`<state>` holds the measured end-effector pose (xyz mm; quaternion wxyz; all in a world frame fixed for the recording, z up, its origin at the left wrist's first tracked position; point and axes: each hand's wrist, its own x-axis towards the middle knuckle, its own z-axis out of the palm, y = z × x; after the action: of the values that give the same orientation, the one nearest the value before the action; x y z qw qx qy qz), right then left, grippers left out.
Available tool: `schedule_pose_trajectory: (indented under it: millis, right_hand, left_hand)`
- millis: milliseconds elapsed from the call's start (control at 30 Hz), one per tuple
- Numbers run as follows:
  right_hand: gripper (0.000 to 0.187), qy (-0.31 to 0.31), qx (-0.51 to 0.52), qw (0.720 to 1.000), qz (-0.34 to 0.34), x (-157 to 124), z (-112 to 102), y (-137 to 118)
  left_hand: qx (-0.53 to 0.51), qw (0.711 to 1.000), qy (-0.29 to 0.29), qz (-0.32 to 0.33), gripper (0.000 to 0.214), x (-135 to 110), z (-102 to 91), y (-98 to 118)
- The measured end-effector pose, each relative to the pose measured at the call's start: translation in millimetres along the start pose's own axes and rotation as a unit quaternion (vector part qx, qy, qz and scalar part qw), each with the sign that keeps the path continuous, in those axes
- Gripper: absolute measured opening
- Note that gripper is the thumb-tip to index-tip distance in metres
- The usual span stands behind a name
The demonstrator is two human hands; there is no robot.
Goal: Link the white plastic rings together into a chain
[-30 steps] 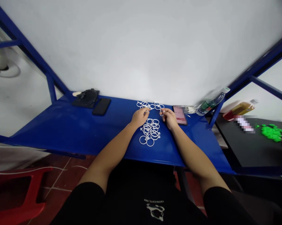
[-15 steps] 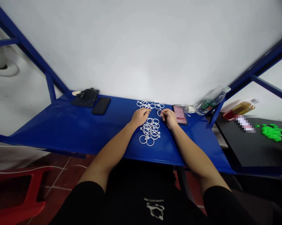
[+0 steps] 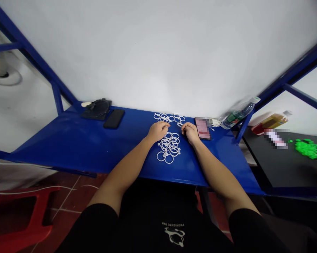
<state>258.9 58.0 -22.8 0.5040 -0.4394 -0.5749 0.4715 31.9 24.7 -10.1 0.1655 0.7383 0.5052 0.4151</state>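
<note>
Two groups of white plastic rings lie on the blue table (image 3: pixel 76 144): a far cluster (image 3: pixel 171 118) near the wall and a nearer pile (image 3: pixel 169 146) between my hands. My left hand (image 3: pixel 157 131) rests at the left of the piles, fingers curled with the fingertips pinched at a small white piece. My right hand (image 3: pixel 190 132) lies on the right, fingers curled inward toward the rings, next to a phone with a lit pinkish screen (image 3: pixel 202 128). What either hand grips is too small to name.
A black phone (image 3: pixel 114 118) and a black bundle (image 3: pixel 97 108) lie at the back left. A plastic bottle (image 3: pixel 236 114) leans in the back right corner. On the right stands a black table (image 3: pixel 282 165) with green pieces (image 3: pixel 309 148). Below left is a red stool (image 3: pixel 18 218).
My right hand has drawn back slightly from the far ring cluster toward the nearer pile. My left hand has barely shifted.
</note>
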Motion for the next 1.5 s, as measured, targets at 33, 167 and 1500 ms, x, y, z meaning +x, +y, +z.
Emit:
schedule_pose_trajectory:
  millis: [33,167,1500]
  right_hand:
    - [0.007,-0.010,-0.007,1.000,-0.007,-1,1,0]
    - [0.033,-0.064,-0.046,0.996,-0.032,-10,8,0]
    - [0.066,-0.058,-0.428,0.899,-0.074,28,-4,15]
  left_hand:
    - [0.000,1.000,-0.004,0.001,0.029,0,-0.5,1]
    - [0.009,0.999,-0.036,0.005,0.030,0,-3.0,4]
    - [-0.006,0.987,-0.148,0.057,0.021,-5,10.0,3]
